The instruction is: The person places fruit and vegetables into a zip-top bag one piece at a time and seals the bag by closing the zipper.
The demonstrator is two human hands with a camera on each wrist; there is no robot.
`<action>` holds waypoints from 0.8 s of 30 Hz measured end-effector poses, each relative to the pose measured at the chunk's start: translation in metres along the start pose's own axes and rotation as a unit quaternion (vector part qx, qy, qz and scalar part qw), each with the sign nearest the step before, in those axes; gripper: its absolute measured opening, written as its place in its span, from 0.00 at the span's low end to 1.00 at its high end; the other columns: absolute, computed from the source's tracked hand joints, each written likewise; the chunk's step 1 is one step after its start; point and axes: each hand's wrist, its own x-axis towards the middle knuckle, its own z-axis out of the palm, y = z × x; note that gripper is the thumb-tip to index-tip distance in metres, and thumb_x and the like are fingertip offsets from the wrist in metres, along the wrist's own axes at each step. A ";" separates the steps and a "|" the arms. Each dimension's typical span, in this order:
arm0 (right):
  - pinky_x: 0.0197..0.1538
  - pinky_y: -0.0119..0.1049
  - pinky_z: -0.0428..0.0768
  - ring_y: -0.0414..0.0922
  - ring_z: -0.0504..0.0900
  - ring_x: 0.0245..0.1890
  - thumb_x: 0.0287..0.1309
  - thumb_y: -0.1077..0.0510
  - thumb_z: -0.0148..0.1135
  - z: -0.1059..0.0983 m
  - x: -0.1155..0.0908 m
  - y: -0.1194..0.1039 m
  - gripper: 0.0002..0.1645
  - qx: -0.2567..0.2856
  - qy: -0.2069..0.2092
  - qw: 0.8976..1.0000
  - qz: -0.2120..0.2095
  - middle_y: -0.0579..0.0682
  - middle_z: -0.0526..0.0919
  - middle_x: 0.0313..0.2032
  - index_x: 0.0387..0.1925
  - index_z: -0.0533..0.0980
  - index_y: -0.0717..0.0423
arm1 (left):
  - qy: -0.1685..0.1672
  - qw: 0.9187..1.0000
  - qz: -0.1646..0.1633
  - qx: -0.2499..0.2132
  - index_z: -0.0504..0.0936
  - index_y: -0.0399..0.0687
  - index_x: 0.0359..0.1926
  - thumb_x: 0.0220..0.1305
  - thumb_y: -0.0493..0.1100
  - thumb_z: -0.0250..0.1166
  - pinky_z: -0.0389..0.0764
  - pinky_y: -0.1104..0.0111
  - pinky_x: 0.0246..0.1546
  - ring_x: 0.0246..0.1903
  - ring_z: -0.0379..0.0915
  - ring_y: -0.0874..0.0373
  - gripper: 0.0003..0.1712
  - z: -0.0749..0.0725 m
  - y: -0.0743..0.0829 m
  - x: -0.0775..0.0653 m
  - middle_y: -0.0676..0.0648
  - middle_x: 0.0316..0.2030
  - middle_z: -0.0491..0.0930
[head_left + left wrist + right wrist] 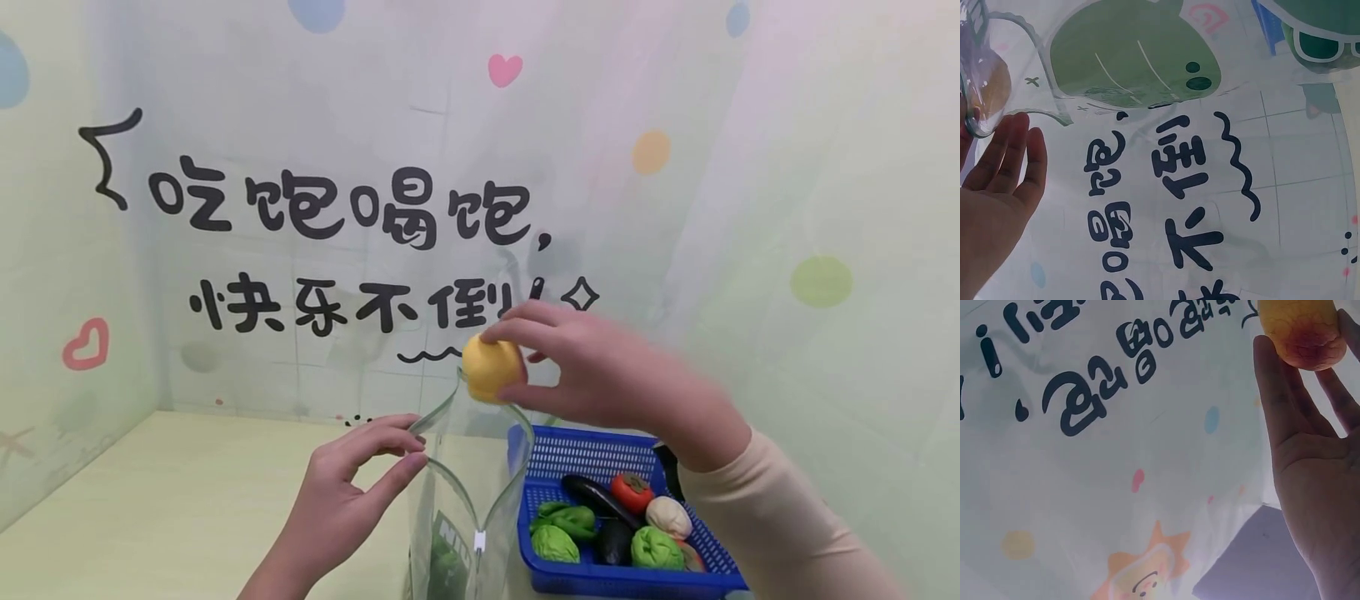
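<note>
In the head view my left hand (pixel 352 492) pinches the rim of a clear zip bag (pixel 480 467) between thumb and fingers. The bag stands upright with its mouth spread, a white slider (pixel 479 541) hanging at the near edge. Something green (pixel 447 567) shows through its lower part. My right hand (pixel 600 367) holds a round yellow fruit (pixel 491 368) right over the bag's mouth, fingers on top and thumb below. From the right wrist, the fruit (pixel 1307 331) shows a reddish, wrinkled end. Green cartoon print (pixel 1135 53) covers the bag's side in the left wrist view.
To the right of the bag, a blue perforated basket (pixel 585 450) holds a long eggplant (pixel 600 497), a red-orange fruit (pixel 632 492), a whitish round item (pixel 669 517) and several green vegetables. The pale tabletop (pixel 187 500) meets a printed wall cloth (pixel 337 108) behind.
</note>
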 end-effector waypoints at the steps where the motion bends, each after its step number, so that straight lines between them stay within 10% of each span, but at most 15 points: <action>1: 0.36 0.23 0.79 0.33 0.73 0.37 0.52 0.49 0.71 0.002 0.002 -0.003 0.26 0.008 -0.002 1.000 -0.009 0.40 0.76 0.44 0.52 0.76 0.50 | 0.000 1.000 -0.002 0.000 0.82 0.55 0.36 0.51 0.30 0.72 0.75 0.80 0.49 0.48 0.77 0.56 0.16 0.000 0.001 0.000 0.50 0.43 0.83; 12: 0.47 0.30 0.80 0.36 0.78 0.42 0.56 0.46 0.67 0.023 0.008 -0.005 0.22 0.000 -0.180 0.982 0.061 0.39 0.79 0.46 0.52 0.78 0.46 | 0.007 1.000 -0.001 -0.003 0.81 0.48 0.33 0.48 0.25 0.71 0.75 0.81 0.47 0.45 0.78 0.54 0.16 -0.006 0.033 0.012 0.46 0.41 0.84; 24: 0.48 0.30 0.80 0.36 0.77 0.44 0.60 0.44 0.62 0.025 0.005 -0.005 0.19 -0.009 -0.195 0.978 0.069 0.39 0.77 0.46 0.50 0.78 0.45 | 0.006 1.000 0.005 0.000 0.82 0.53 0.35 0.49 0.28 0.72 0.74 0.79 0.51 0.48 0.77 0.54 0.17 -0.004 0.010 0.004 0.51 0.41 0.84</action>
